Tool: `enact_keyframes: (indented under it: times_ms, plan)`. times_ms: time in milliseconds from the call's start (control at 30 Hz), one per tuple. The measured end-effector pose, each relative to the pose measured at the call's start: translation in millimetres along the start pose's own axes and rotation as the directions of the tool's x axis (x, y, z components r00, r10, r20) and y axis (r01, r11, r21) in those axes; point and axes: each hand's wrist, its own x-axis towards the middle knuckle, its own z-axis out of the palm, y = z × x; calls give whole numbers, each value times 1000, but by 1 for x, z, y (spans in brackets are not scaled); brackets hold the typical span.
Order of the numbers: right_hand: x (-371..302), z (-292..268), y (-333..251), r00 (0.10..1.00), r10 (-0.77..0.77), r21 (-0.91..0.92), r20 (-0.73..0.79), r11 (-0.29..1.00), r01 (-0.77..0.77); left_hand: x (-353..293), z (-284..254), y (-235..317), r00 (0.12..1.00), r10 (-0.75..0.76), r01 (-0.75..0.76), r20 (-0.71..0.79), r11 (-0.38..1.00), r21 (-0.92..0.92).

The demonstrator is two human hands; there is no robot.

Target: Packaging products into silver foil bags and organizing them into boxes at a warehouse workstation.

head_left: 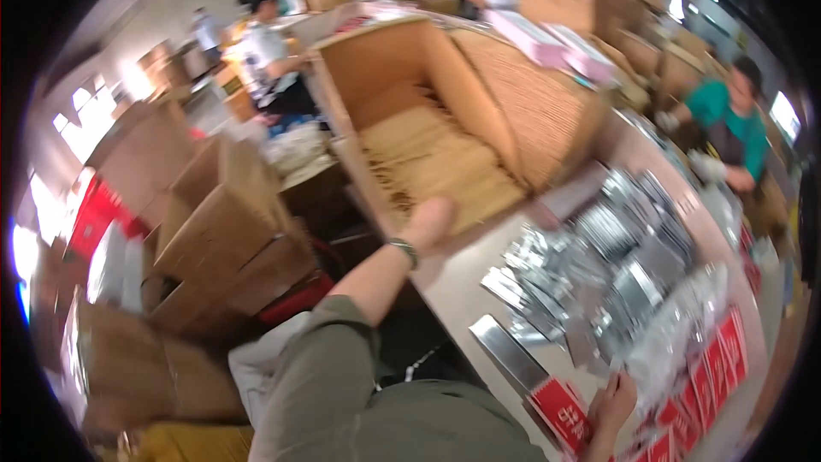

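My left hand reaches over the near edge of a large open cardboard box. Stacked brown cardboard pieces lie inside, and blur hides my left fingers against them. At the lower right, my right hand is curled closed above the table, and what it may pinch cannot be made out. Right beside it is a red printed packet, with a flat silver strip extending from its far end. A heap of shiny silver pieces lies beyond, with a clear plastic bag alongside.
Several red packets line the table's right side. More corrugated brown sheets stand beside the box. Open cartons crowd the left. A person in green works across the table, and another in a dark cap sits further back.
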Motion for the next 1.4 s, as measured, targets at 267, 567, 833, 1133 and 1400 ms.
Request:
enact_keyframes:
  times_ms: [267,567,833,1133,1400]
  plan:
    - [29,70,-72,949,-299,-77,102,949,307,-8,-45,19,998,-59,57,-26,996,-64]
    - [7,42,-85,975,-210,303,-71,927,221,-84,-43,84,825,-416,-8,-383,669,-743]
    - [-35,83,-129,774,-616,218,147,783,582,-155,6,132,940,-317,297,126,577,-761]
    - [-32,12,-96,867,-461,204,188,882,425,-114,-24,90,858,252,212,448,620,-755]
    - [-55,17,-100,860,-467,190,206,881,433,-147,11,197,831,556,-360,-9,525,-771]
